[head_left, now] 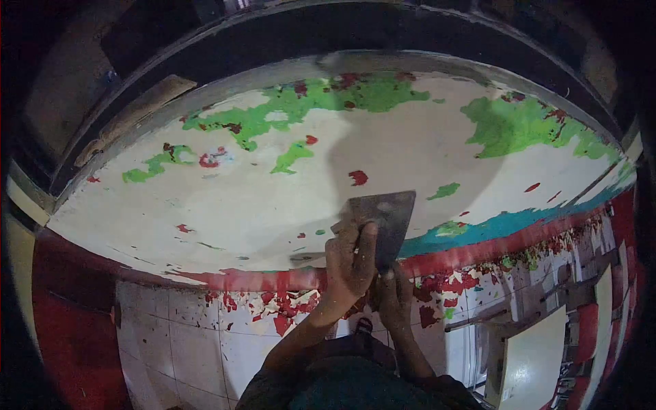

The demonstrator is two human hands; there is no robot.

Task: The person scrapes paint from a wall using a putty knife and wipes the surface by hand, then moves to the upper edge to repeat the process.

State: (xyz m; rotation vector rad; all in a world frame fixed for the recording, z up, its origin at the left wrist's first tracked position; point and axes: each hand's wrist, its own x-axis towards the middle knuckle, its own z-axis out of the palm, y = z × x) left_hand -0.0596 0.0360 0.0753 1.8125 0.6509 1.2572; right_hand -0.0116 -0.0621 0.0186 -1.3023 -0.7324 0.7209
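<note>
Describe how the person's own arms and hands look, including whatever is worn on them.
Both hands are bare, with no gloves, rings or watch showing. The left hand and the right hand look smeared and dusted with pale grime, most of it across the knuckles and fingers. Both forearms are bare and slim, also dirt-marked. No sleeve shows along either forearm; a dark garment appears only at the bottom edge of the picture.

Open white wall (273,198) all around, red band (260,279) below.

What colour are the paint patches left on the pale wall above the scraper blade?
Mostly bright green paint patches, with small red flecks; head view.
</note>
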